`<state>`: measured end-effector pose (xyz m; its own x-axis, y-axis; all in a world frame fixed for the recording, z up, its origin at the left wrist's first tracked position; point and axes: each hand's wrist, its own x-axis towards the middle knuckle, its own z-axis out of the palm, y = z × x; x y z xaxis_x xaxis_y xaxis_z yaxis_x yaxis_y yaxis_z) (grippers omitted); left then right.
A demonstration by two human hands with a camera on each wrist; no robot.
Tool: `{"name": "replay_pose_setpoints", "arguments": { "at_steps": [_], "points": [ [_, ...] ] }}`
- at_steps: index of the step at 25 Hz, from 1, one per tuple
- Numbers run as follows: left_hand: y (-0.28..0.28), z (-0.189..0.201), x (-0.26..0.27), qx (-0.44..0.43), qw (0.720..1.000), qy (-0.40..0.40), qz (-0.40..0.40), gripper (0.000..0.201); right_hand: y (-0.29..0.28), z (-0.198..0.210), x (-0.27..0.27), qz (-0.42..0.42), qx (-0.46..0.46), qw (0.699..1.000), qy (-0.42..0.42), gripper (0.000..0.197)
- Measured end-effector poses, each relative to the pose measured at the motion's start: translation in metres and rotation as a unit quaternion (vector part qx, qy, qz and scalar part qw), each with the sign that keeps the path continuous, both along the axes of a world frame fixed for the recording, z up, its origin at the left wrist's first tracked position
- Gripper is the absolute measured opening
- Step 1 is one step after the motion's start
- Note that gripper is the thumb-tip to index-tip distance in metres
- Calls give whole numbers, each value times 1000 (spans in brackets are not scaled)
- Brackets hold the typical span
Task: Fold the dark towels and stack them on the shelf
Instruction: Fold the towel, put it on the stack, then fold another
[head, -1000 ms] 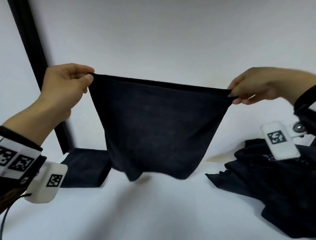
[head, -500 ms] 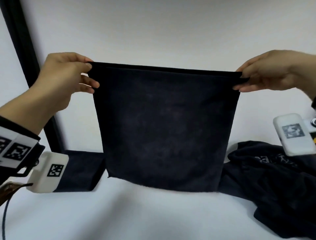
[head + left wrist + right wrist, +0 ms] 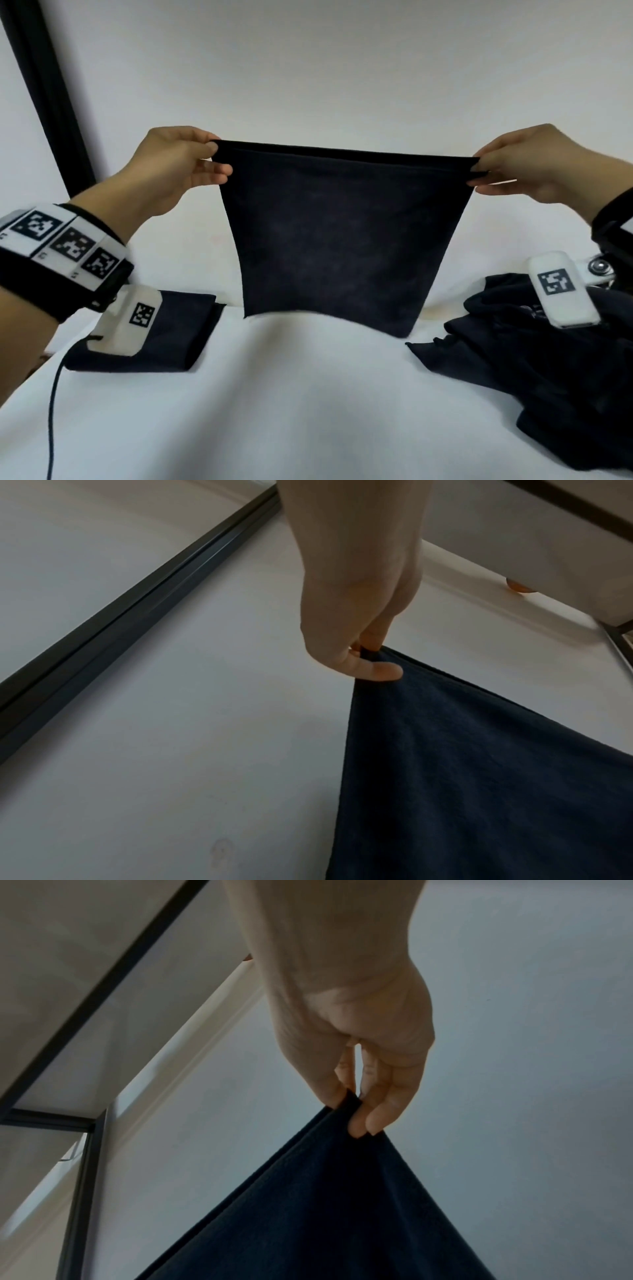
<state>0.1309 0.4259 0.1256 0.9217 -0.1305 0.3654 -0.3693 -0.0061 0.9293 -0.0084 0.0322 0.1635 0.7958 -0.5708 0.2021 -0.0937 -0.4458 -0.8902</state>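
A dark navy towel (image 3: 342,240) hangs doubled over in the air, stretched taut between my hands above the white shelf surface (image 3: 291,411). My left hand (image 3: 214,157) pinches its upper left corner, and the left wrist view shows thumb and fingers (image 3: 380,669) clamped on the towel (image 3: 479,777). My right hand (image 3: 478,171) pinches the upper right corner; in the right wrist view the fingers (image 3: 369,1118) grip the towel (image 3: 342,1218). A folded dark towel (image 3: 178,332) lies flat at the left. A heap of unfolded dark towels (image 3: 548,377) lies at the right.
A black upright frame post (image 3: 44,99) rises at the far left against the white back wall (image 3: 342,68). A black cable (image 3: 53,411) hangs from my left wrist device over the shelf's front left.
The towel went from sagging to pulled taut and flat between both hands. Both hands now sit lower in view, and the towel's lower edge hangs close to the shelf surface.
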Motion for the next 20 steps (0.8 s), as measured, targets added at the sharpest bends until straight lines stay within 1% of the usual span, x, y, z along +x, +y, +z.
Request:
{"name": "replay_pose_setpoints", "arguments": {
  "at_steps": [3, 5, 7, 9, 10, 11, 12, 13, 14, 15, 16, 17, 19, 20],
  "points": [
    [22, -15, -17, 70, 995, -64, -8, 18, -1, -15, -19, 10, -4, 1000, -7, 10],
    [44, -32, -40, 96, 991, -87, -35, 6, 4, -30, -44, 31, -15, 999, 2, 13],
    [67, -53, -66, 144, 983, -93, -61, 29, 1, -57, -67, 58, -39, 997, 35, 20],
    [87, -80, -93, 207, 971, -82, -88, 46, -11, -98, -88, 94, -28, 987, 125, 23],
    [95, -91, -109, 233, 963, -63, -118, 52, -11, -116, -97, 129, -26, 969, 210, 16],
    [102, -103, -123, 244, 958, -36, -148, 56, -15, -137, -105, 161, -36, 934, 316, 10],
    [107, -113, -134, 253, 951, 0, -178, 59, -24, -156, -111, 207, -43, 887, 410, 19],
    [111, -123, -141, 262, 944, 32, -198, 60, -28, -170, -116, 240, -38, 844, 478, 25],
    [113, -131, -143, 280, 935, 64, -208, 61, -21, -174, -122, 261, -4, 830, 492, 18],
    [114, -140, -140, 291, 931, 87, -204, 62, -12, -175, -121, 262, 5, 833, 487, 10],
    [112, -146, -135, 302, 928, 103, -192, 61, -7, -177, -119, 242, -1, 847, 473, 14],
    [108, -152, -128, 310, 927, 118, -174, 54, -1, -178, -119, 220, -9, 867, 447, 18],
    [91, -159, -114, 336, 918, 147, -152, 15, 11, -180, -104, 187, 3, 897, 401, 16],
    [84, -162, -105, 367, 909, 147, -134, 15, 14, -181, -96, 165, 11, 906, 389, 14]
  ]
}}
